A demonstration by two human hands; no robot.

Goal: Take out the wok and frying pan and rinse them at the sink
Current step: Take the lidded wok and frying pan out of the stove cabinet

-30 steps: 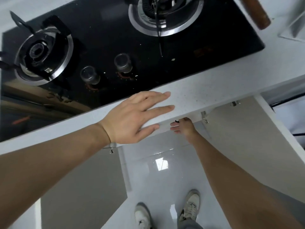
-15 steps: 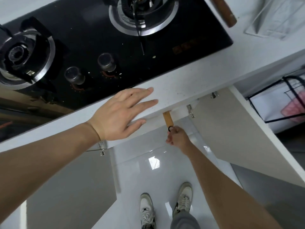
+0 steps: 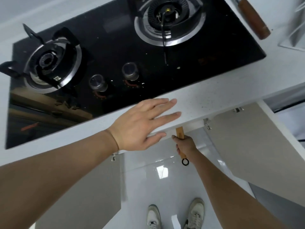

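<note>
My right hand (image 3: pixel 185 144) grips a wooden pan handle (image 3: pixel 179 133) just below the front edge of the white countertop (image 3: pixel 206 103). The handle sticks out of the cabinet under the stove and ends in a black hanging ring (image 3: pixel 185 162). The pan itself is hidden inside the cabinet, so I cannot tell whether it is the wok or the frying pan. My left hand (image 3: pixel 143 124) lies flat on the countertop edge with straight fingers.
A black two-burner gas stove (image 3: pixel 115 47) with two knobs fills the counter behind my left hand. Both cabinet doors hang open, one at the left (image 3: pixel 82 195) and one at the right (image 3: pixel 255 146). A brown-handled utensil (image 3: pixel 254 19) lies at the top right. My shoes stand on the glossy floor.
My right hand reached under the counter, took hold of the wooden handle and has drawn it further out, so the black ring now hangs below my fist. My left hand stayed flat on the counter.
</note>
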